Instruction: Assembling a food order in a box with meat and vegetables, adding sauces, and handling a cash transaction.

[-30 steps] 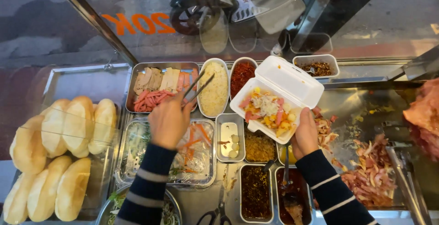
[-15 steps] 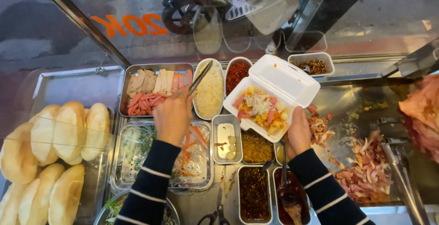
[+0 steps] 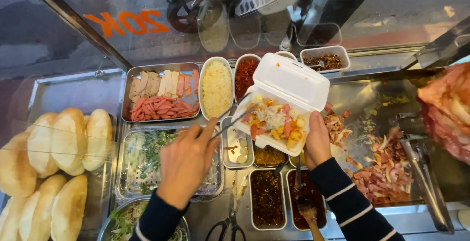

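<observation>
Tongs (image 3: 230, 118) now off the sausage tray (image 3: 147, 69), fingers (image 3: 205, 133) pinching them at foam box (image 3: 289, 87).

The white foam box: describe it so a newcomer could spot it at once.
Start at the steel counter packed with metal ingredient trays. Over the small centre trays, the right hand props up a white foam box, hinged lid open, filled with mixed yellow, pink and white pieces. Everything around it is metal; it alone is foam and hand-held.
</observation>
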